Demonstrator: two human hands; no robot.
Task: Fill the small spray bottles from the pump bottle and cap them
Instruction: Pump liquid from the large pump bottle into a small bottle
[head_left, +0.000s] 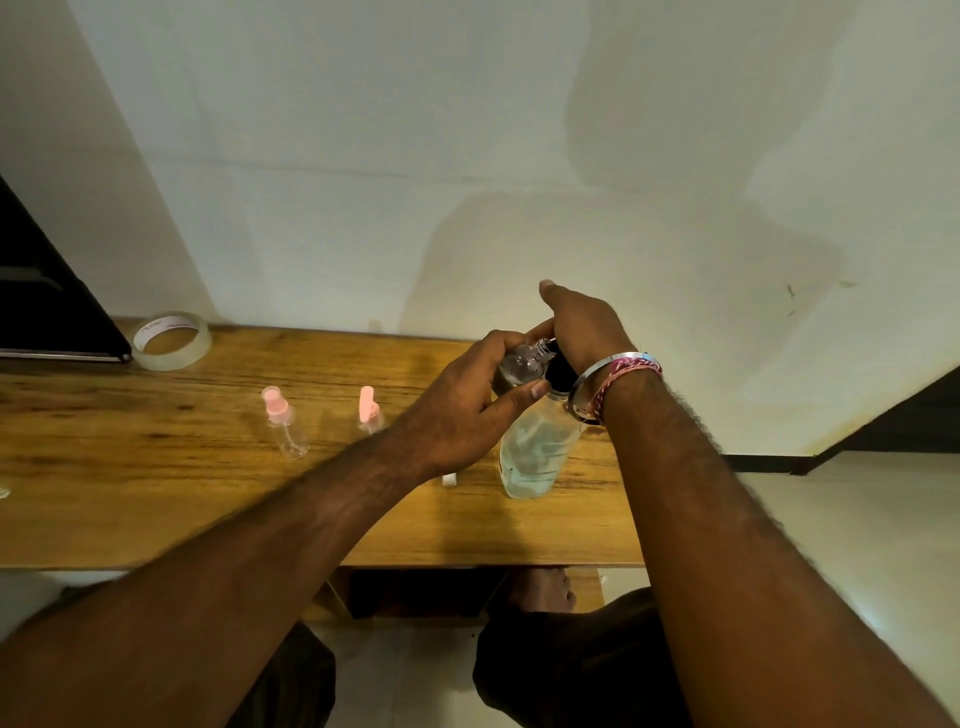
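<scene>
My left hand (467, 410) is wrapped around a small clear spray bottle (519, 364), thumb and fingers curled round its body, and I hold it tilted just right of the frame's middle, its open threaded neck pointing up and to the right. My right hand (582, 327) sits on top of the pump bottle (535, 452), palm and fingers folded down over the black pump head (561, 371); the thumb sticks out toward the wall. The small bottle's neck is right against the pump head under my right hand, though whether the spout actually enters the neck I cannot tell, my fingers cover it. The pump bottle stands upright on the wooden tabletop (156, 493), clear, with pale bluish liquid filling its lower part. On my right wrist there is a metal bangle (597, 371) and a red-and-white thread band (631, 376).

Over to the left of my left forearm, two more small spray bottles stand on the tabletop. The left one (285, 423) is clear with its pink sprayer top on. The one nearer my arm (370, 410) shows a pink top too, and its body is partly hidden behind my forearm. A small white piece (449, 479) lies on the tabletop just below my left wrist, too small to make out. At the far left edge a roll of clear tape (171, 340) lies flat beside a dark slanted panel (47, 301).
</scene>
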